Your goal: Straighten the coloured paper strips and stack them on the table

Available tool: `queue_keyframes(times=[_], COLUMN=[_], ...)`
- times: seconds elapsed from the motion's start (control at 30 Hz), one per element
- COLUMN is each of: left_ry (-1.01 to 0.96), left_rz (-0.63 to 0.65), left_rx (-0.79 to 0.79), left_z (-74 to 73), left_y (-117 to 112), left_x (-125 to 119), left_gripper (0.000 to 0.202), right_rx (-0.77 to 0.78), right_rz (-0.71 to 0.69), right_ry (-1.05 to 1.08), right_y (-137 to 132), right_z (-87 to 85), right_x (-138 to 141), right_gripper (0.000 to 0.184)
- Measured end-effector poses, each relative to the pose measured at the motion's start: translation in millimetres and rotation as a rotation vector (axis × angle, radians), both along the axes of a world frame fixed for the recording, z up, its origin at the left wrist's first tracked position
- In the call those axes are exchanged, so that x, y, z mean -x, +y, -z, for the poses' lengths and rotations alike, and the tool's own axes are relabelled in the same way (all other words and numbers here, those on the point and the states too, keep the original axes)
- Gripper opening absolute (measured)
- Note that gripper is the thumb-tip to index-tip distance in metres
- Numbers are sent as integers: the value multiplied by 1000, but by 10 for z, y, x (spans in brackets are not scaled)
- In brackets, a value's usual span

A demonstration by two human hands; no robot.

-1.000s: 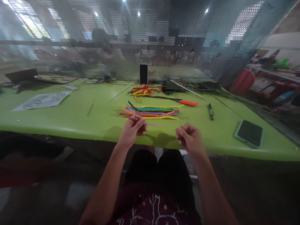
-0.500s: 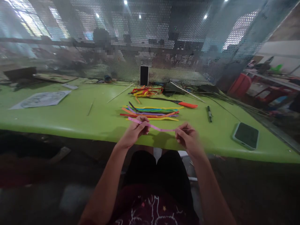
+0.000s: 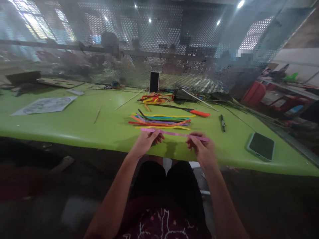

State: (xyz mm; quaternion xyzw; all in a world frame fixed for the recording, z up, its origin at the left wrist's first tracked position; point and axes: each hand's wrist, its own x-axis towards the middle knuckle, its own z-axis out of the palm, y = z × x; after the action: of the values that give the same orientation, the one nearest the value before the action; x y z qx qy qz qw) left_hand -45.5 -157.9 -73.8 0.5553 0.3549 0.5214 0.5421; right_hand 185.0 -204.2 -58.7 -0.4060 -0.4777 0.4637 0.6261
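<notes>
A long pink paper strip (image 3: 174, 133) is stretched flat between my two hands above the near edge of the green table (image 3: 74, 126). My left hand (image 3: 147, 142) pinches its left part and my right hand (image 3: 200, 147) pinches its right part. Just beyond the strip lies a pile of several coloured paper strips (image 3: 160, 120) in yellow, orange, purple, green and red.
A second bundle of strips (image 3: 154, 97) lies farther back near an upright dark phone (image 3: 154, 81). An orange-handled cutter (image 3: 199, 113), a black marker (image 3: 222, 122) and a flat phone (image 3: 261, 146) lie to the right. A printed sheet (image 3: 45, 105) lies at left. A perforated screen backs the table.
The pink strip has gone from slack and drooping to pulled straight between my hands. Both hands rose slightly toward the pile.
</notes>
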Motion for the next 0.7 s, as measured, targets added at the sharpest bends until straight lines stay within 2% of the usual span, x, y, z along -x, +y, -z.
queue_keyframes(times=[0.2,0.4,0.57,0.7], left_ry=[-1,10,108,85], left_rz=[41,41,7,-60], left_rx=[-28,-4,-53,-60], left_z=[-7,22,-9,-48], left_y=[-23,-35,-100,-148], left_x=[27,23,-13,-61], left_gripper=[31,27,33,34], right_rx=[19,13,15,46], right_rz=[84,207,313,378], right_ry=[-119,-117,-112,-104], right_y=[65,45,51,60], right_z=[40,60,57,14], right_x=[-72,-25,31,97], right_gripper=[17,11,10,9])
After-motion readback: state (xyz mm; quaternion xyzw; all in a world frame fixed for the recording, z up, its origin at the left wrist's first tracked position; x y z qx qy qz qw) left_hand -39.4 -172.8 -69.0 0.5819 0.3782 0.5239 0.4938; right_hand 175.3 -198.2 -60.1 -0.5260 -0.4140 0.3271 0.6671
